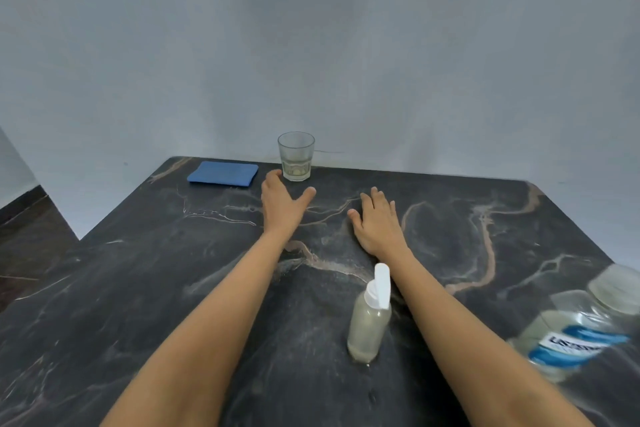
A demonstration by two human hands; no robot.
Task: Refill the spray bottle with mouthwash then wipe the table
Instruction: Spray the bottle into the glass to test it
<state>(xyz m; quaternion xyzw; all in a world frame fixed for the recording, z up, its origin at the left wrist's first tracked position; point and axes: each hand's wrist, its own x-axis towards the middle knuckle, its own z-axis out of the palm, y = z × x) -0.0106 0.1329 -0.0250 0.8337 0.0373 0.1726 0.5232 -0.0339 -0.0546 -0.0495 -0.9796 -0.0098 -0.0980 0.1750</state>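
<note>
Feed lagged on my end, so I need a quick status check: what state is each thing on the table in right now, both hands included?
Spray bottle: upright, white sprayer on, pale liquid inside.
Mouthwash bottle: at the right edge, blurred; cap state unclear.
Glass: upright, a little pale liquid at the bottom.
Blue cloth: folded, lying flat.
Left hand: open, empty, beside the glass.
Right hand: open, empty, palm down on the table.

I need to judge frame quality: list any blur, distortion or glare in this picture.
Head view: the mouthwash bottle at the right edge is smeared and blurred; wide-angle distortion bends the table edges; light is soft and even, no harsh glare; the glass and blue cloth look reasonably sharp.
</note>
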